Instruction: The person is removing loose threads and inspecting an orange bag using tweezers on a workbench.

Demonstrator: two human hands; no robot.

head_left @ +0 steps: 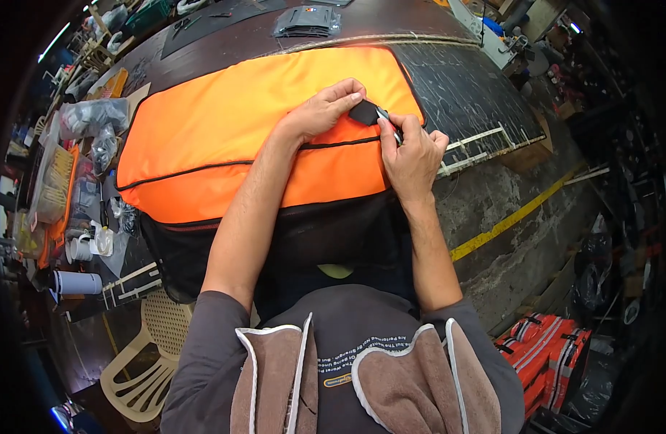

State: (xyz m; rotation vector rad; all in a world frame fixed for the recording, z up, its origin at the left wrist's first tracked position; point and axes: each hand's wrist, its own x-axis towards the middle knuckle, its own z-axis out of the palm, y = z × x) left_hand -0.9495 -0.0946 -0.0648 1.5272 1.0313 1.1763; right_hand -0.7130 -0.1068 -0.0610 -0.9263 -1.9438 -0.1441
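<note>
A large bright orange bag [203,116] with black piping and a black lower side lies across the table in front of me. Near its right end, my left hand [320,114] pinches a small black fabric tab [363,113] between thumb and fingers. My right hand [414,158] is closed round a slim small hand tool [383,116], pale at the tip with a bit of red lower down; its exact kind is hidden by the fingers. The tool's tip meets the right edge of the black tab. Both forearms reach over the bag's near side.
On the dark table [239,32] lies a stack of dark pieces in clear plastic [307,22]. Crowded bins and plastic bags [94,119] line the left. A beige plastic chair [148,354] stands lower left, orange-red bags [546,354] lower right. Yellow tape [506,224] crosses the floor.
</note>
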